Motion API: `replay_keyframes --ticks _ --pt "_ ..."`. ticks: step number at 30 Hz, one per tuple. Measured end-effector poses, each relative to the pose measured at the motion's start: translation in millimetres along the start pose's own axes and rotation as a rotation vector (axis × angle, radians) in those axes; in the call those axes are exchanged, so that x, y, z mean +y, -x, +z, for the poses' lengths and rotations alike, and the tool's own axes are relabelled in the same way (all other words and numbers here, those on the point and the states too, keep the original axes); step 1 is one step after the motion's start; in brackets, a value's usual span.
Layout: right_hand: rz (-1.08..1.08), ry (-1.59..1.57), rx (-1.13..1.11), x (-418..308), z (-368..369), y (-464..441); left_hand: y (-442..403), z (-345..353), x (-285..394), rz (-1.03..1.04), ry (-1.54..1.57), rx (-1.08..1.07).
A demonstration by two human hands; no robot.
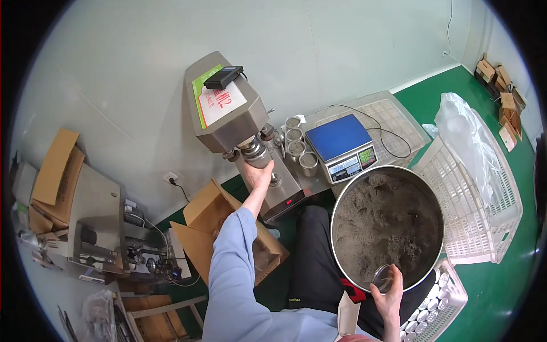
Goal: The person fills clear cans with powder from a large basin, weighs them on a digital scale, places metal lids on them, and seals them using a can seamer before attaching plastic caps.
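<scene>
My left hand (258,175) is wrapped round a can (257,157) under the head of a steel machine (231,128). Over the near edge of a large round steel tub (440,219), my right hand (389,294) holds a clear round container (383,277), its fingers closed round the side. Grey-brown crumbly material (387,222) fills much of the tub. Several filled cans (308,161) stand in a row between the machine and a blue-topped scale (339,138).
An open cardboard box (213,208) stands below my left arm. White plastic crates (467,211) are at the right, and a crate of silver lids or cans (430,310) is at the lower right. Other machinery (97,228) stands far left.
</scene>
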State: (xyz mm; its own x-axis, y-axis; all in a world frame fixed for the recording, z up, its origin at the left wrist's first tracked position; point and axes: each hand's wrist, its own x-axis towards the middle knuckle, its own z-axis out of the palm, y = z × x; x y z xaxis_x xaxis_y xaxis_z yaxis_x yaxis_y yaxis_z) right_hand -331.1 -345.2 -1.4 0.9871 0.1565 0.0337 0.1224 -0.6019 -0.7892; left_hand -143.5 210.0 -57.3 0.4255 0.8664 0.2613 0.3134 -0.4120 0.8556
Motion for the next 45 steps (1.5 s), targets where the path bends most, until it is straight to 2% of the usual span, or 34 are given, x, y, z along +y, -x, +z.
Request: replay_keyframes --ticks 4,8,11,12,16,17,23,26,29,33,34,37,39,41,43,45 --pt "-0.028 -0.025 -0.010 2 2 -1 47 -27 9 0.016 0.118 -0.099" --pt "0.042 -0.171 -0.086 -11 -5 -10 137 -73 66 0.270 0.158 -0.499" --pt "-0.114 -0.157 -0.102 -48 -20 -28 221 -93 112 0.340 0.293 -0.864" --pt "-0.231 -0.092 -0.095 -53 -25 -34 243 -89 107 0.435 0.307 -0.966" --pt "-0.394 -0.028 -0.137 -70 -45 -40 314 -90 128 0.547 0.304 -1.246" --pt "-0.414 -0.027 -0.166 -69 -49 -37 324 -92 133 0.485 0.293 -1.337" --pt "-0.405 -0.096 -0.307 -51 -69 -16 344 -97 155 0.541 0.212 -1.615" --pt "-0.402 -0.155 -0.387 -47 -72 -8 350 -98 151 0.319 0.247 -1.877" --pt "-0.482 -0.251 -0.301 -37 -58 3 360 -97 149 0.239 0.248 -2.025" --pt "-0.390 -0.131 -0.025 -42 -44 18 373 -99 180 0.271 0.192 -1.945" --pt "-0.357 -0.179 0.027 -39 -45 17 372 -94 168 0.268 0.197 -1.964" --pt "-0.231 -0.334 0.142 -28 -46 13 388 -97 159 0.117 0.435 -1.730" --pt "-0.105 -0.451 0.165 -23 -49 13 397 -98 153 -0.124 0.577 -1.698" --pt "0.026 -0.526 0.163 -22 -50 14 417 -106 149 -0.478 0.774 -1.439" --pt "0.106 -0.599 0.191 -21 -47 15 431 -109 152 -0.717 0.700 -1.347" --pt "0.036 -0.545 0.277 -19 -37 17 440 -110 173 -1.011 0.604 -1.274"
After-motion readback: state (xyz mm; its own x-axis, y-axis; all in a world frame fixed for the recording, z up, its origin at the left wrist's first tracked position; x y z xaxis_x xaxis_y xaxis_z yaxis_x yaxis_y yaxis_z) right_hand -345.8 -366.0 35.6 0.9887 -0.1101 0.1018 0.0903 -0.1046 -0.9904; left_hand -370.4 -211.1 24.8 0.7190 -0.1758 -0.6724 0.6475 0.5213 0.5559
